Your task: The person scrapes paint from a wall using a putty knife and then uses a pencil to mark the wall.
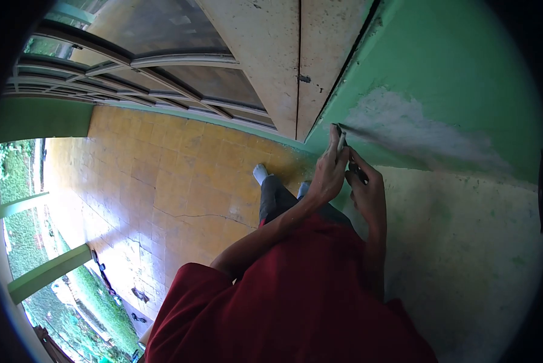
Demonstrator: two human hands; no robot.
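Observation:
My left hand point(327, 175) is held up close to the green wall point(453, 72), its fingers pressed together around a thin, pale tool point(342, 141) with a dark tip. Just to its right, my right hand point(369, 190) has its fingers curled round a dark object point(360, 175). Whether both hands hold parts of one tool cannot be made out. Beyond the fingertips, a rough whitish patch point(398, 118) spreads over the green paint, beside the corner of a worn pale frame point(320, 54).
Windows with wooden grilles point(180, 91) run along the upper left. Yellow floor tiles point(162, 163) lie below, with my feet point(260, 173) near the wall. The lower wall point(459, 242) is stained and pale. Green posts point(50, 274) stand at the left, with greenery outside.

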